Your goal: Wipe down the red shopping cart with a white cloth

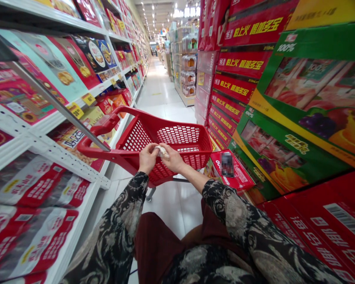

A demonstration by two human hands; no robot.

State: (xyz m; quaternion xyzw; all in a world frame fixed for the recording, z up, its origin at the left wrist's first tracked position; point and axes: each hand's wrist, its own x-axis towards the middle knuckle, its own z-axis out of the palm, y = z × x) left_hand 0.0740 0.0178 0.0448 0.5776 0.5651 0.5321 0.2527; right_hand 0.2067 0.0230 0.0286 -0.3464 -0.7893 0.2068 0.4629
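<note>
My left hand point(148, 157) and my right hand point(173, 158) meet in front of me, over the near rim of a red plastic shopping cart point(192, 142). Both hands are closed around a small crumpled white thing point(162, 150), perhaps a tissue or wrapper, pinched between their fingers. The cart's basket looks empty and its red handle point(102, 128) reaches to the left. My arms wear dark sleeves with a pale swirl pattern.
White shelves point(40, 128) with red gift boxes line the left side. Stacked red drink cartons point(235, 88) and green juice cartons point(304, 118) rise on the right. A pale tiled aisle point(159, 92) runs ahead past further displays.
</note>
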